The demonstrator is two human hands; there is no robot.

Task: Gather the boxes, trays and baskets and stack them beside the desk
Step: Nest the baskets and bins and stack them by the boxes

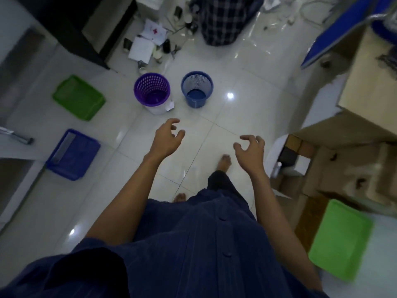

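A purple mesh basket (152,91) and a blue mesh basket (197,88) stand upright side by side on the white tiled floor ahead of me. To the left lie a green tray (78,97) and a blue tray (73,154). Another green tray (339,239) rests at the lower right, next to cardboard boxes (343,168). My left hand (167,136) hovers just short of the purple basket, fingers curled apart and empty. My right hand (250,152) hangs level with it, also empty with fingers spread.
Papers, cups and small clutter (150,46) lie on the floor behind the baskets, beside a dark cabinet (71,26). A checked cloth bundle (223,20) sits at the top. A desk with a blue board (343,35) is at the right. My bare feet stand on the tiles.
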